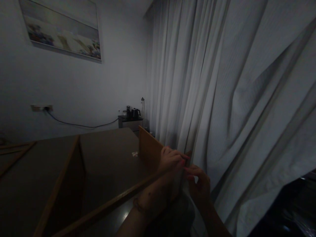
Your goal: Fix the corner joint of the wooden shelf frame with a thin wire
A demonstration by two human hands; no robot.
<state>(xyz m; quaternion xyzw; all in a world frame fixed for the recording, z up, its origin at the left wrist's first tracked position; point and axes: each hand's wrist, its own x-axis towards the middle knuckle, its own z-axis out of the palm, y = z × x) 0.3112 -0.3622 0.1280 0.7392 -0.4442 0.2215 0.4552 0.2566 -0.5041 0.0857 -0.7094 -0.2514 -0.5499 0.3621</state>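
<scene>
My left hand point(170, 159) lies at the right corner of a wooden frame, its fingers bent over the panel's end and pointing right. Below it passes the narrow edge of a long wooden board point(118, 198), which crosses my left forearm. An upright brown panel point(149, 148) stands just behind that hand. Close by on the right, my right hand point(199, 182) has thumb and forefinger pinched together near the left fingertips. Whatever sits between them is too small and dark to make out.
Another upright wooden board point(66, 181) crosses the dark table point(108, 144) on the left. Small pale pieces point(134, 154) lie beside the brown panel. A curtain point(222, 98) hangs close on the right. A black kettle point(135, 113) stands on a small cabinet point(132, 124) in the far corner.
</scene>
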